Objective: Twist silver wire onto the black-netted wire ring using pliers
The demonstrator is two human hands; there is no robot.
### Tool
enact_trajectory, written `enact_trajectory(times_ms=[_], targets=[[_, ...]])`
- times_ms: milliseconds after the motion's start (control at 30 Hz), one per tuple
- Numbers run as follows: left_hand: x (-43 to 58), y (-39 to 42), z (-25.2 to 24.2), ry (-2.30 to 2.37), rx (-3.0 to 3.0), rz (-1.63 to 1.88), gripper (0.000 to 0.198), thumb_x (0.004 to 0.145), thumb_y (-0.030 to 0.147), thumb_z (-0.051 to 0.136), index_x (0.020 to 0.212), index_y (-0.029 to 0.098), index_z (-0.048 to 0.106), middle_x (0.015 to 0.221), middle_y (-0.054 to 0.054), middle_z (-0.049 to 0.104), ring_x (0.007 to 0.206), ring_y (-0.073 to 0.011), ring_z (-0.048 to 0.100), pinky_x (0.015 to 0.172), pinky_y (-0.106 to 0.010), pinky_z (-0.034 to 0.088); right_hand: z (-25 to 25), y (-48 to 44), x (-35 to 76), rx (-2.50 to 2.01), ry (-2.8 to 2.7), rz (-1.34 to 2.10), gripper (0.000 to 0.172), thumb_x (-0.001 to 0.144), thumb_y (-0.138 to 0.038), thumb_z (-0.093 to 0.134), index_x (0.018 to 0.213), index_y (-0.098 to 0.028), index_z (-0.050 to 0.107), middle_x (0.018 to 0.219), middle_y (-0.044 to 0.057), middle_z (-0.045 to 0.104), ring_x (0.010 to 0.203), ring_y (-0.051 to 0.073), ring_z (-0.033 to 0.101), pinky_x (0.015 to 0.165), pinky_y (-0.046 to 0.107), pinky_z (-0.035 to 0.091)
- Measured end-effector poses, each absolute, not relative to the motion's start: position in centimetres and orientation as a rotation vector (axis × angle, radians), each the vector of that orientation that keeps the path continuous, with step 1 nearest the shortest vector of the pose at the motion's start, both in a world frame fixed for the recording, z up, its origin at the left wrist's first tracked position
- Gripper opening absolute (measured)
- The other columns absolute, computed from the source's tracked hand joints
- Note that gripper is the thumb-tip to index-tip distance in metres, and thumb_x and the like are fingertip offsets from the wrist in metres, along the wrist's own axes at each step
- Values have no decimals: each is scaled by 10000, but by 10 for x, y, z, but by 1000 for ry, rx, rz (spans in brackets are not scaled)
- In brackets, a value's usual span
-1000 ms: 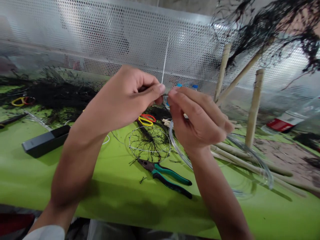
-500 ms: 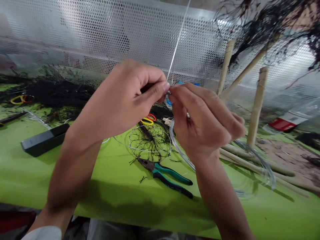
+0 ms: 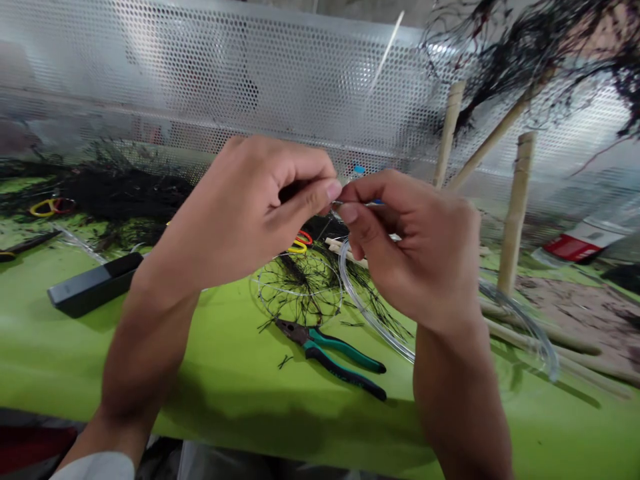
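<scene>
My left hand [image 3: 250,213] is closed, thumb and forefinger pinched together on a thin wire. Facing it, my right hand [image 3: 415,247] also pinches, its fingertips almost meeting the left ones on a short strand of the wire [image 3: 340,202]. Most of what lies between the fingertips is hidden. Higher up, a white length of wire [image 3: 389,48] catches the light. Below the hands, pliers with green and black handles [image 3: 330,350] lie on the green tabletop [image 3: 240,400]. Beside their jaws rests a wire ring with black branching strands [image 3: 300,293].
Left of my forearm lies a dark grey box [image 3: 95,287]. Behind it are a black fibre heap [image 3: 125,197] and yellow-handled scissors [image 3: 50,208]. Coiled clear tubing [image 3: 373,320] lies under my right hand. Wooden posts [image 3: 517,213] stand at right, before a perforated metal panel [image 3: 200,73].
My right hand has turned and shifted slightly right, its thumb now showing along the strand. My left hand has dropped slightly. The white wire above looks shorter and further right.
</scene>
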State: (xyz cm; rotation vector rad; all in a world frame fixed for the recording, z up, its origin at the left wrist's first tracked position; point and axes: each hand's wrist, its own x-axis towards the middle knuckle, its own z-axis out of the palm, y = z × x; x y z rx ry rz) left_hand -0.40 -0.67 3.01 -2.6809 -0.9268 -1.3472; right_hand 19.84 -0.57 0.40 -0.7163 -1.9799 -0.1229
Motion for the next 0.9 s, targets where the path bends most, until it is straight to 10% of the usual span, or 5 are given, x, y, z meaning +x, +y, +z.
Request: enact_trajectory(times_ms=[233, 500, 733, 900], targets=[[-5, -8, 33, -939, -2786, -1363, 266, 975, 218, 601, 722, 179, 674, 580, 48, 401, 548, -86, 316, 503, -272, 269, 5, -10, 204, -723, -2053, 325, 100, 1025, -315, 634, 958, -241, 637, 540, -97, 420, 421, 80, 309, 425, 246, 261], [-8, -11, 34, -1056, -2791, -1329, 303, 1005, 252, 569, 738, 151, 669, 606, 57, 373, 559, -64, 296, 522, -219, 260, 9, -9, 205, -718, -2063, 470, 146, 1038, -361, 626, 988, -242, 693, 623, -51, 549, 467, 100, 431, 411, 256, 309], [-13, -13, 34, -1137, -2845, -1380, 325, 985, 253, 574, 672, 169, 599, 593, 47, 357, 565, -75, 297, 501, -228, 232, -3, -7, 204, -527, -1912, -677, 231, 956, -178, 705, 1100, -341, 779, 992, -18, 818, 804, 188, 757, 713, 323, 607], [-12, -9, 33, -1046, -2929, -1466, 272, 903, 299, 664, 653, 201, 622, 561, 27, 384, 516, -100, 310, 443, -280, 230, -10, 4, 205, -438, -1807, -1002, 206, 922, -195, 753, 1056, -336, 821, 1009, -34, 842, 734, 194, 789, 589, 296, 612]])
